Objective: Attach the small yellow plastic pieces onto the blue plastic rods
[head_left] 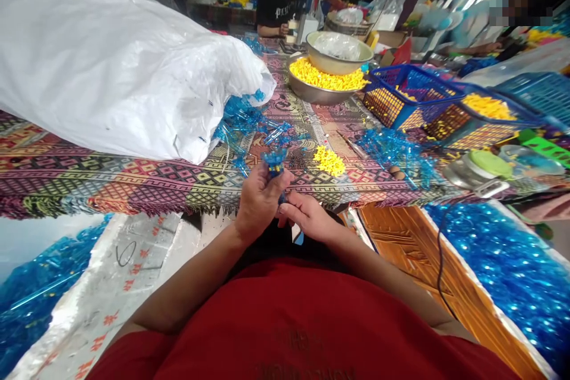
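My left hand (pixel 258 199) is closed around a small bunch of blue plastic pieces (pixel 273 161) that stick up above its fingers. My right hand (pixel 307 215) is beside it, fingers pinched at the lower end of the same bunch. Both hands are held just in front of the near edge of a table covered by a patterned cloth (pixel 133 181). A small heap of yellow pieces (pixel 329 161) lies on the cloth just beyond my right hand. Loose blue pieces (pixel 243 119) spill from a big white sack (pixel 111 65).
A metal bowl of yellow pieces (pixel 327 80) holds a second bowl (pixel 338 50). Blue baskets (pixel 412 95) with yellow pieces stand at right, more blue pieces (pixel 392 151) beside them. Bags of blue pieces (pixel 503 261) lie low right and low left. A person in black (pixel 274 3) works at the far end.
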Action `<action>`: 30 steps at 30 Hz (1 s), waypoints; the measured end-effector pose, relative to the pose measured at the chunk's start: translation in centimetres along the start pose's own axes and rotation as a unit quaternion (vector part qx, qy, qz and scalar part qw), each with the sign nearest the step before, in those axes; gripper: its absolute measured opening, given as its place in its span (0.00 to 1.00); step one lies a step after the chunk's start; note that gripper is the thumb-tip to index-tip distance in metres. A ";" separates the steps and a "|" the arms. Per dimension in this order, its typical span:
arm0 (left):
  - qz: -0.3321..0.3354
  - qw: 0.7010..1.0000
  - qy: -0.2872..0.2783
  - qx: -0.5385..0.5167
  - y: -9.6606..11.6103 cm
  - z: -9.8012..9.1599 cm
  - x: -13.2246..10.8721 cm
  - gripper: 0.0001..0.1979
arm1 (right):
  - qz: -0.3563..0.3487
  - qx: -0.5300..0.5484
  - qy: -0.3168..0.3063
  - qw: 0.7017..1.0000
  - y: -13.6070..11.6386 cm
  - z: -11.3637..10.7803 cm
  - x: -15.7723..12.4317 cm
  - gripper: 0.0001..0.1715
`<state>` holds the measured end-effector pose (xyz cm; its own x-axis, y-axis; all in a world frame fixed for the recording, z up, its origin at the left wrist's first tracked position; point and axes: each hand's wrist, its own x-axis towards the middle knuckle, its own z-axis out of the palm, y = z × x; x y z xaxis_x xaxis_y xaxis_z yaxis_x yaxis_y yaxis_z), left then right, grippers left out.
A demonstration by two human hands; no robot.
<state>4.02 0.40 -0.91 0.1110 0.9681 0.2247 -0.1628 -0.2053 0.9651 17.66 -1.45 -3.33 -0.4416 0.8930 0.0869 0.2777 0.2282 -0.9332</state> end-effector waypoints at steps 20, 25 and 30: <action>0.063 0.991 -0.105 0.060 1.4 -1.4 -1.5 0.08 | -0.206 -0.138 0.134 0.960 -3.1 -3.6 -0.9 0.29; 0.182 0.952 -0.165 0.185 2.1 -0.7 -1.7 0.03 | -0.300 -0.301 0.108 0.899 -7.7 -4.7 -0.3 0.26; 0.193 0.945 -0.166 0.206 1.5 -0.5 -2.0 0.02 | -0.288 -0.286 0.148 0.902 -6.6 -3.4 0.8 0.15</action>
<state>3.08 -1.80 -0.01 0.4338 0.7251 0.5349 0.1342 -0.6390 0.7574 18.40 -0.87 4.09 -0.4302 0.6074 0.6678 0.5073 0.7746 -0.3777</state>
